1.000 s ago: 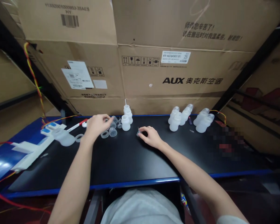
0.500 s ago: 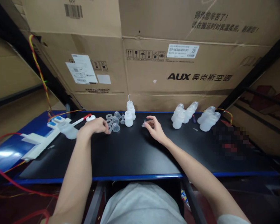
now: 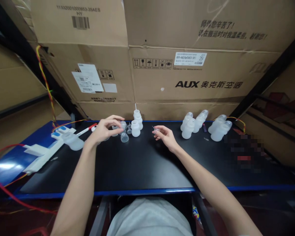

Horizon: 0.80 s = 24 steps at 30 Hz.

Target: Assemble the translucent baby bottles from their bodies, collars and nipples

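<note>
My left hand [image 3: 107,129] hovers over a cluster of small clear plastic parts, thumb and fingers apart. Near its fingertips are a clear dome cap [image 3: 124,137] and several others like it, some hidden behind the fingers. A clear bottle nipple [image 3: 129,128] stands just right of them. In the middle of the table my right hand [image 3: 165,135] pinches another clear bottle nipple [image 3: 155,130] between thumb and fingers. Between the hands, a row of open white baby bottles [image 3: 135,128] runs toward the back.
Capped bottles [image 3: 187,129] stand in a group at the right back, with more capped bottles [image 3: 218,131] beyond. A dark small tube [image 3: 205,127] lies near them. At the left are a white power strip [image 3: 43,159] and a lying bottle [image 3: 73,141]. Cardboard [image 3: 149,82] walls the back.
My left hand has lifted off the clear parts and its fingers have spread. The nipple in my right hand has tilted as the fingers curled around it. The view has tipped slightly upward.
</note>
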Each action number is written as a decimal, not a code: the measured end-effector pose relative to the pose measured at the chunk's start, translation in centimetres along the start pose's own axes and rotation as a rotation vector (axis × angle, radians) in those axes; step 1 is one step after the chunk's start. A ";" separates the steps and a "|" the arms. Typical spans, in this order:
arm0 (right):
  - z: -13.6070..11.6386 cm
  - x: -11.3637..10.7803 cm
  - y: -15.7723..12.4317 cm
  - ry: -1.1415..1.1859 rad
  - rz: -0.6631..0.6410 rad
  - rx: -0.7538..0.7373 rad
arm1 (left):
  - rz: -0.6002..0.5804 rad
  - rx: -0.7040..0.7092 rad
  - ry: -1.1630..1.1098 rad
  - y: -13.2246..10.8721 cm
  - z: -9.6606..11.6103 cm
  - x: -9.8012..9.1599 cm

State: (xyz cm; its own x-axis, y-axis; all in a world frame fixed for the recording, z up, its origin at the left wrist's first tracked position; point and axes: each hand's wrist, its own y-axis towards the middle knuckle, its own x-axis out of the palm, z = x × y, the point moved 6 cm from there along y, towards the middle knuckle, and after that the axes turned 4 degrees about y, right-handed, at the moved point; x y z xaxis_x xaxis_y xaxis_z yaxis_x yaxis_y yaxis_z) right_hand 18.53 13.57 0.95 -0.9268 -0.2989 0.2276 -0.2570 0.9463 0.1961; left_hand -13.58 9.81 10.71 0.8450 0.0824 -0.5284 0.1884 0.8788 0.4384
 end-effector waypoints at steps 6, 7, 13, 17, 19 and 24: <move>-1.4 0.3 -0.5 0.004 -0.073 0.007 | -0.151 -0.094 -0.523 0.4 0.7 8.4; -1.7 0.3 -0.5 -0.005 -0.083 -0.001 | -0.183 -0.111 -0.583 0.4 0.7 9.7; -3.4 -0.1 -0.9 -0.074 -0.085 -0.016 | -0.232 -0.232 -0.788 -0.4 -0.3 14.3; -3.9 -0.2 -1.0 -0.103 -0.081 -0.017 | -0.220 -0.285 -0.835 -0.9 -0.8 15.7; -3.8 -0.1 -1.1 -0.119 -0.080 -0.008 | -0.253 -0.298 -0.858 -1.1 -0.9 16.4; -3.4 0.4 -1.8 -0.265 -0.005 -0.050 | -0.283 -0.327 -0.933 -1.3 -0.9 17.5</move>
State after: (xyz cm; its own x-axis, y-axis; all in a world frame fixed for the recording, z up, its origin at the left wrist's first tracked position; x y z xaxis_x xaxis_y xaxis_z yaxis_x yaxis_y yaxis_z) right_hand 19.53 11.32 3.92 -0.9667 -0.2542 -0.0299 -0.2536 0.9357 0.2454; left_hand 0.56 10.49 0.21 0.8694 -0.4231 0.2551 0.4136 0.9057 0.0927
